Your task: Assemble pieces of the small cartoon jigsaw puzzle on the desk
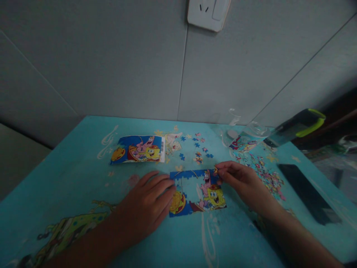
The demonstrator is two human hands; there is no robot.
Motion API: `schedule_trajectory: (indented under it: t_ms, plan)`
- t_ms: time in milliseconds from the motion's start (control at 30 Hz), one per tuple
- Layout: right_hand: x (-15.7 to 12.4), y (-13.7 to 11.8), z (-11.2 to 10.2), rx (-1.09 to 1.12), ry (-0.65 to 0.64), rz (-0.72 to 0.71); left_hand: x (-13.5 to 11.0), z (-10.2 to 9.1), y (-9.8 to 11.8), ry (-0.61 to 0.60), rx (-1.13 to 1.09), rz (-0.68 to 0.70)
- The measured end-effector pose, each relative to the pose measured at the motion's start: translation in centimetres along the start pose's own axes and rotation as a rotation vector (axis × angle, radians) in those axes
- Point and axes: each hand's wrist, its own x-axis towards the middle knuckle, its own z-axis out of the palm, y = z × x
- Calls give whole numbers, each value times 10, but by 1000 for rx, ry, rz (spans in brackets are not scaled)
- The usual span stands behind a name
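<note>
A partly joined jigsaw puzzle (pixel 178 203) lies flat on the table, showing cartoon figures and a burger on blue. Bare turquoise tabletop shows through a gap in its middle. My left hand (pixel 152 201) rests at the puzzle's left edge, fingers stretched out over the border. At the upper right corner, my right hand (pixel 240 182) pinches a small puzzle piece (pixel 216 170) between thumb and forefinger. Loose blue puzzle pieces (pixel 196 144) are scattered just beyond the puzzle. Left of them lies a picture packet (pixel 139 149) with the same cartoon scene.
More mixed pieces (pixel 269 175) are heaped beyond my right hand. Behind them a clear plastic jar (pixel 248 139) stands near a dark bottle (pixel 290 128) with a yellow-green trim. A dark flat strip (pixel 306 193) lies on the right. The wall (pixel 134 67) borders the table's back edge.
</note>
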Motion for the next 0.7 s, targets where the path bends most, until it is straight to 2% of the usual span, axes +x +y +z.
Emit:
schedule_trajectory:
  t_ms: [133, 233, 367, 600, 700]
  plan:
    - [1, 1, 2, -266, 38, -152, 1, -1, 1, 1, 4, 2]
    - [1, 4, 5, -392, -10, -244, 1, -1, 1, -12, 0, 2]
    - [1, 5, 8, -454, -31, -211, 0, 0, 1, -12, 10, 1]
    - [5, 10, 2, -529, 25, -312, 0, -1, 2, -31, 27, -8]
    - [5, 11, 0, -522, 37, -290, 0, -1, 1, -30, 31, -6]
